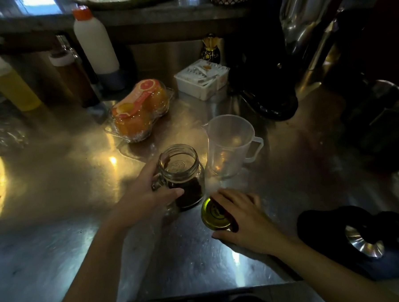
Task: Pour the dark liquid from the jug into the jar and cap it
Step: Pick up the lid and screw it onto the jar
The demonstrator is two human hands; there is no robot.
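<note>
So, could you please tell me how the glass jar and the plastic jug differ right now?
The jar holds dark liquid in its lower part; the jug looks empty. The jar is clear glass with a threaded neck; the jug is cloudy plastic with a spout. The left hand grips the jar; nothing touches the jug. Both stand upright, uncapped, on the metal counter.

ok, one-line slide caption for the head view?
Left hand steadies the part-filled jar; right hand takes the lid; jug empty.
</note>
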